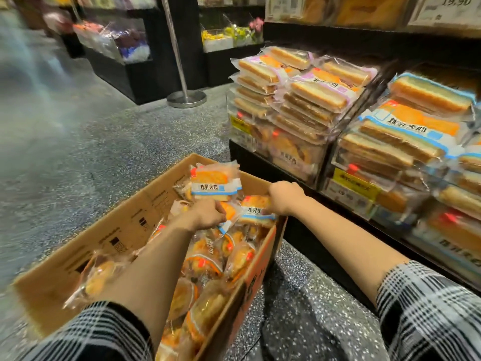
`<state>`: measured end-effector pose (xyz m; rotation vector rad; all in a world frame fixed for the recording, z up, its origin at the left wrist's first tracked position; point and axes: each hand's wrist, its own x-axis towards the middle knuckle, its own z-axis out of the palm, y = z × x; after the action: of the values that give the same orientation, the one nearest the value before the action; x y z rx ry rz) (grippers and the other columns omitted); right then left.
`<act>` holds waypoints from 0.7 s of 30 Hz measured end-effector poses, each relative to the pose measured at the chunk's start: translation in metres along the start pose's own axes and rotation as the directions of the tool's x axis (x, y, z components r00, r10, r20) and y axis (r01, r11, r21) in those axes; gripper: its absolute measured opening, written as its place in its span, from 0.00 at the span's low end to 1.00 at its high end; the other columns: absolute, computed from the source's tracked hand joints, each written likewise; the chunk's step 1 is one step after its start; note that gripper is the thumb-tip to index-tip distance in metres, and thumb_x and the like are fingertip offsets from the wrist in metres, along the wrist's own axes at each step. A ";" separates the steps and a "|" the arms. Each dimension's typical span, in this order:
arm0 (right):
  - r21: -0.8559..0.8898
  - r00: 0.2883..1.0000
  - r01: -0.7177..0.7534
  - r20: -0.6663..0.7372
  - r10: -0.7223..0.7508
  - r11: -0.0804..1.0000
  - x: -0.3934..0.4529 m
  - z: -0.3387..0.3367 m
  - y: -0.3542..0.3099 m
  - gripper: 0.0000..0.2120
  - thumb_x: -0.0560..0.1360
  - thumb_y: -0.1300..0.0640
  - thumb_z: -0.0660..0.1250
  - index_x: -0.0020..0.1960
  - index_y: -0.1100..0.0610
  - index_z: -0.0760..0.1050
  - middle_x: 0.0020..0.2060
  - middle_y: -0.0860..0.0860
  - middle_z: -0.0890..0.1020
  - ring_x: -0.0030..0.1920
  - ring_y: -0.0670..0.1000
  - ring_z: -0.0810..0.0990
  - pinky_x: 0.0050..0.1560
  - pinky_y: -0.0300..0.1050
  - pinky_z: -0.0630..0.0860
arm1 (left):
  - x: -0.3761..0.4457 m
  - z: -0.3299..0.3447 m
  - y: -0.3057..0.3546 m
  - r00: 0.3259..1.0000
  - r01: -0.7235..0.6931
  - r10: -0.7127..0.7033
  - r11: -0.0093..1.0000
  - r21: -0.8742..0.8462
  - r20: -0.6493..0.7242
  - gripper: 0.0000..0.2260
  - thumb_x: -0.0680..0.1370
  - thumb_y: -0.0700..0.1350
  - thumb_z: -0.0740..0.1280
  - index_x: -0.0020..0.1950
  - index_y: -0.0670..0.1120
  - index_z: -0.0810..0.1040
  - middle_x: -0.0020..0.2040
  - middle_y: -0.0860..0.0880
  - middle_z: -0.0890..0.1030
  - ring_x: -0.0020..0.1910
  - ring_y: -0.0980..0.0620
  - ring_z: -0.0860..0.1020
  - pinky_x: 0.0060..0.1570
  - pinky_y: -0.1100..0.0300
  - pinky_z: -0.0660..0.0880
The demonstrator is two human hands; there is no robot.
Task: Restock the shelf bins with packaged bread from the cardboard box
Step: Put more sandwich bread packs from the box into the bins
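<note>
Speckled floor [104, 142]; cardboard box [86, 246] holds blue-banded packaged bread [216, 187].

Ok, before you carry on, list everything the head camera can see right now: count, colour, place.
cardboard box: one, brown, on the floor left of the shelf, open.
bread packs in box: many, orange and clear, loose inside; count unclear.
raised pack: one, blue-striped, at the box's far end above the left hand.
gripped pack: one, blue-striped, by the box's right wall.
purple-label stack: many packs, left shelf bin.
blue-label stack: many packs, right shelf bin.
yellow price tags: at least two, on bin fronts.
stanchion: one, silver, on the floor behind.
left hand: curled on packs in the box.
right hand: grips the gripped pack.
</note>
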<state>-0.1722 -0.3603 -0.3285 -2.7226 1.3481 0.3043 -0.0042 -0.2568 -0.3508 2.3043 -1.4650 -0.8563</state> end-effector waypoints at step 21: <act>0.225 0.998 -0.057 -0.022 0.064 0.973 -0.011 -0.068 -0.008 0.22 0.57 0.47 0.82 0.39 0.58 0.74 0.42 0.53 0.80 0.46 0.53 0.80 0.45 0.48 0.78 | 0.006 -0.014 0.028 0.963 -0.079 -0.106 0.768 -0.635 -0.248 0.25 0.66 0.67 0.69 0.47 0.47 0.80 0.49 0.43 0.83 0.50 0.45 0.81 0.53 0.51 0.76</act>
<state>-0.1626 -0.3579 -0.2600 -2.5141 1.3823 0.1091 -0.0145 -0.2757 -0.3271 1.8110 -0.8492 -0.8357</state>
